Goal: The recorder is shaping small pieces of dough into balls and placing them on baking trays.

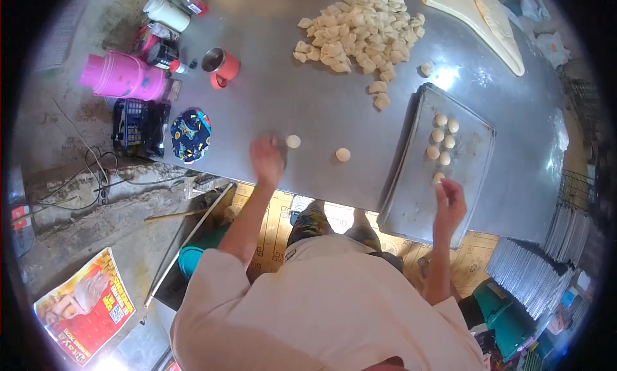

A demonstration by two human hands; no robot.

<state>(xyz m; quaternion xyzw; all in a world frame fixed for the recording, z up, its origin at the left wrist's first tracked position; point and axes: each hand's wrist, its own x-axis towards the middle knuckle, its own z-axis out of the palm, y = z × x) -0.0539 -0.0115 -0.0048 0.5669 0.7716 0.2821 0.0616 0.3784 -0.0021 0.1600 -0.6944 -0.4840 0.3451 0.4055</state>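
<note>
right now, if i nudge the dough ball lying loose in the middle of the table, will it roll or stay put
The dough ball looks round and smooth, and it lies on a bare, shiny metal table, so a nudge would probably roll it. It also looks soft like the cut dough pieces, so a firm pinch may dent it. It seems light for its size.

A single head-worn fisheye camera looks almost straight down over the person's shoulders onto a metal table [321, 114] and the floor [96, 229] at its left. Edges bend and darken at the rim, so distances there are probably unreliable.
</note>
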